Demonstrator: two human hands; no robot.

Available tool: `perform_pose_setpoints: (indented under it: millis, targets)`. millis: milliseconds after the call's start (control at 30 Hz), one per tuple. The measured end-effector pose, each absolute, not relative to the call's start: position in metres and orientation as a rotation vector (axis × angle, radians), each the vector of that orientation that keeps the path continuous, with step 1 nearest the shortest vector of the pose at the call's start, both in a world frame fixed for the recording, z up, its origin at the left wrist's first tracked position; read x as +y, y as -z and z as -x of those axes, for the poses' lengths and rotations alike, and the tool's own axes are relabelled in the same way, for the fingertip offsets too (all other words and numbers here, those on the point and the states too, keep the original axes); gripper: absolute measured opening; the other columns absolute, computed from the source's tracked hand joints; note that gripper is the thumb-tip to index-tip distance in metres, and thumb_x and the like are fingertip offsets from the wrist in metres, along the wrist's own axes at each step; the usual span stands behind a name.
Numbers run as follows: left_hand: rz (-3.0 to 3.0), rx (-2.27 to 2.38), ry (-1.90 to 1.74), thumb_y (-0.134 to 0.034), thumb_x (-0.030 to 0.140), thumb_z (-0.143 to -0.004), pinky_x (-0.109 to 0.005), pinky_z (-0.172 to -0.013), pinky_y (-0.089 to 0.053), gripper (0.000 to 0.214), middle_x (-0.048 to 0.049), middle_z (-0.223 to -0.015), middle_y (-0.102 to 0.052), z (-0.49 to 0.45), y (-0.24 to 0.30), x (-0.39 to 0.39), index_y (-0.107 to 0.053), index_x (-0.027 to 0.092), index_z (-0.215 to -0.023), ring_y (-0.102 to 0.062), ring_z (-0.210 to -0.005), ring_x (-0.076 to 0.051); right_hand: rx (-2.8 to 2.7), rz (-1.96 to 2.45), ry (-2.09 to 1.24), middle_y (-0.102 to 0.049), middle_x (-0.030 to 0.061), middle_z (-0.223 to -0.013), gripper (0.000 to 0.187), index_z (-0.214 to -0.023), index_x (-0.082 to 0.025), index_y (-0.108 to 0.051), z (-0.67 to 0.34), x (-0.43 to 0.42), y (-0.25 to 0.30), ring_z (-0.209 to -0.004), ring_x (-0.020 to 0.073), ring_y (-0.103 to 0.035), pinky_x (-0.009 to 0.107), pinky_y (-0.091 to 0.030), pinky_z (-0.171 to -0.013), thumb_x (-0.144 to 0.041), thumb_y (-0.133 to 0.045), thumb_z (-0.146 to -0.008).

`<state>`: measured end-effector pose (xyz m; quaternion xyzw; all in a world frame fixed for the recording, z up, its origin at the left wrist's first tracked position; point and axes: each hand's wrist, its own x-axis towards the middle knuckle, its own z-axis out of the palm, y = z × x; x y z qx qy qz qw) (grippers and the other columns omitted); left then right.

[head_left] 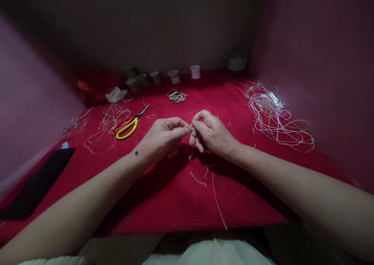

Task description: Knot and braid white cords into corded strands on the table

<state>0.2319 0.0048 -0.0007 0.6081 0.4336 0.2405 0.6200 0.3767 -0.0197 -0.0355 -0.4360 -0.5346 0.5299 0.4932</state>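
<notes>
Dim pink-walled rm | red cloth | L fingers, R fingers pinching thin cord

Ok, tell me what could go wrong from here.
The thin cord pinched by the left hand and right hand might slip, as little of it shows. The cord pile at right lies in loose overlapping loops and could tangle. Lifting the scissors may drag the loose strands beside them.
</notes>
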Motion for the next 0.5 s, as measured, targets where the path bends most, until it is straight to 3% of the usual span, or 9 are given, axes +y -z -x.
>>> perform_pose_setpoints:
  millis: [200,500]
  targets:
    - [-1.411,1.035,-0.547,-0.058,0.027,-0.08,-0.016,-0.03,-0.027,0.012,0.0063,-0.047,-0.052,-0.223,0.003,-0.007,-0.057,0.017,-0.087,-0.033,-0.03,-0.003,-1.396,1.075,-1.253,-0.055,-0.0074,-0.049,0.004,-0.085,-0.021,-0.033,-0.373,-0.023,0.041,-0.029,0.0061,-0.042,0.014,-0.029,-0.029,-0.019,-0.035,-0.088]
    - [-1.393,1.113,-0.546,-0.057,0.034,-0.08,-0.016,-0.029,-0.024,0.019,0.0038,-0.052,-0.052,-0.213,0.025,-0.017,-0.058,0.015,-0.078,-0.031,-0.032,-0.003,-1.552,1.241,-1.261,-0.057,-0.0051,-0.05,0.007,-0.082,-0.02,-0.036,-0.364,-0.032,0.043,-0.03,0.0053,-0.043,0.014,-0.031,-0.031,-0.018,-0.033,-0.088]
